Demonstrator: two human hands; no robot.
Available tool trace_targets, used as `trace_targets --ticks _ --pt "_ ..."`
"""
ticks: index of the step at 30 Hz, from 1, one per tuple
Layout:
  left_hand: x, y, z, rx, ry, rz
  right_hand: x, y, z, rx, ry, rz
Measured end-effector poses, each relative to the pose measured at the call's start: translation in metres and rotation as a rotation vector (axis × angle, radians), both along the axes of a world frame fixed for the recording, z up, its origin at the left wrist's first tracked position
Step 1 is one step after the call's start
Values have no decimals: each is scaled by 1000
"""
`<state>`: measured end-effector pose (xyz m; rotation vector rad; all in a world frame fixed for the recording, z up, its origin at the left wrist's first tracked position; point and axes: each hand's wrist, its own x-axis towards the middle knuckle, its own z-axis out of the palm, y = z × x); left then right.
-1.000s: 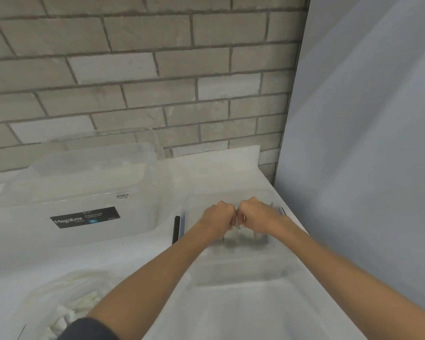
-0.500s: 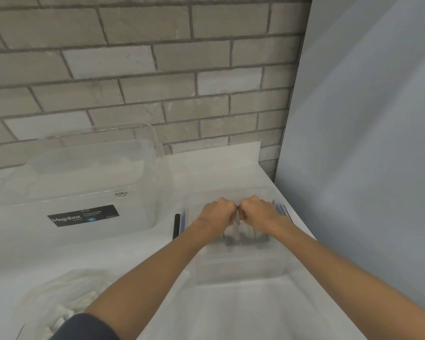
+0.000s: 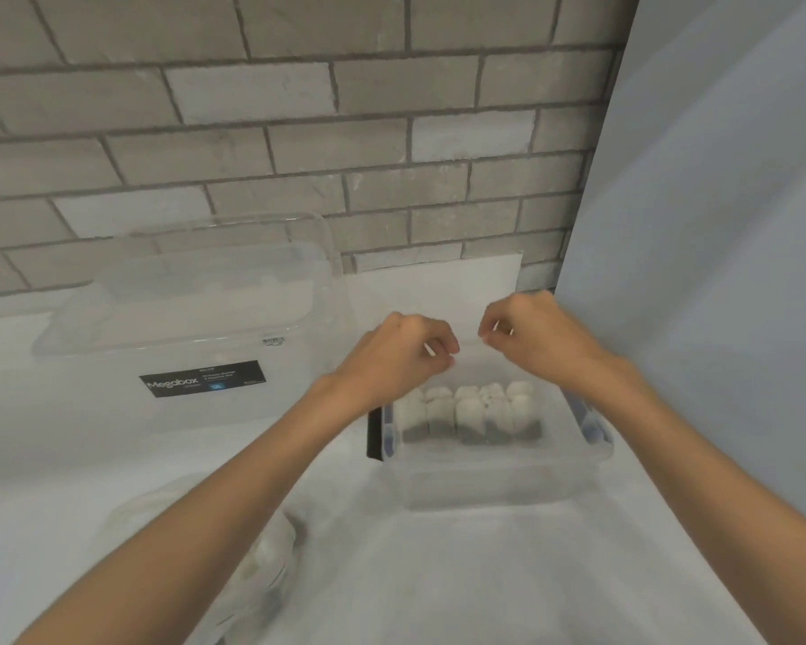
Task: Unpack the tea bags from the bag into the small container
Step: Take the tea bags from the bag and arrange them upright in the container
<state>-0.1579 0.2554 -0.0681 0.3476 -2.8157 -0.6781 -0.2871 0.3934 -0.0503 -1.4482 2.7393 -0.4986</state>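
**2 hands over 1 small container**

The left hand (image 3: 394,358) and right hand (image 3: 538,339) hover apart, fingers curled in, nothing visible in either. Below them, 1 small container (image 3: 494,481) by the tabletop's (image 3: 508,574) right edge holds white tea bags (image 3: 468,412) in 2 rows, 5 across the front. 1 clear bag (image 3: 257,565) lies front left. 1 Megabox bin (image 3: 182,318) stands at the back left.

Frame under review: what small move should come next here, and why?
Probably the left hand reaches down-left to the bag for another batch. It and the right hand hover curled above the small container, nothing visible in them; a row of tea bags already stands inside, and the bag seems to hold more.
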Motion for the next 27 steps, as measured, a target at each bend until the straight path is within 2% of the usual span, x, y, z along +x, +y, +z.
trace_targets --ticks 5,10,20,23,27 --pt "64 -26 11 99 27 69 55 -18 24 -82 -44 108" --pt "134 -45 5 127 -4 181 117 -49 18 -94 -166 258" --pt "245 -67 -48 120 -260 326 234 -107 -53 125 -327 523" --pt "260 -70 -62 77 -325 363 250 -115 -75 202 -304 519" --pt "272 -72 -73 103 -314 376 262 -116 -99 304 -214 517"
